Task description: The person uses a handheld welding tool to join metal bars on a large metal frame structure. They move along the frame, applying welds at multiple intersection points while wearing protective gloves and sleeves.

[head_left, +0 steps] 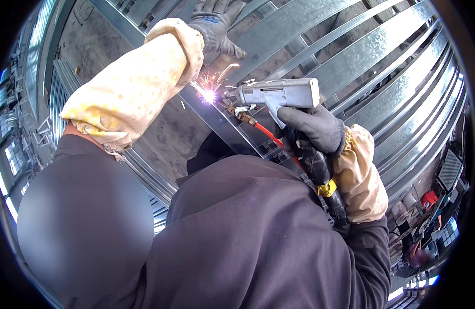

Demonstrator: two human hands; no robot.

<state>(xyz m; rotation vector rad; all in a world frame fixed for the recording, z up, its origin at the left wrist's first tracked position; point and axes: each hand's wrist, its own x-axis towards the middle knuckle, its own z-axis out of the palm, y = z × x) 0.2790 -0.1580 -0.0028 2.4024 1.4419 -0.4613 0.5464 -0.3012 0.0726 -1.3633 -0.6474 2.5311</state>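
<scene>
My right hand, in a grey work glove, is closed around the grip of a silver welding gun. The gun's tip points left at a bright violet-white weld spot, where orange sparks fly off a galvanized steel beam. A red hose and a thick black cable run down from the gun. Above the sparks, my left hand, gloved in grey, lies with its fingers spread on the steel and holds nothing. Tan protective sleeves cover both my forearms.
Long parallel galvanized steel strips fill the upper right, with gaps between them. More steel profiles lie at the left over a grey floor. Boxes and a red object stand at the far right.
</scene>
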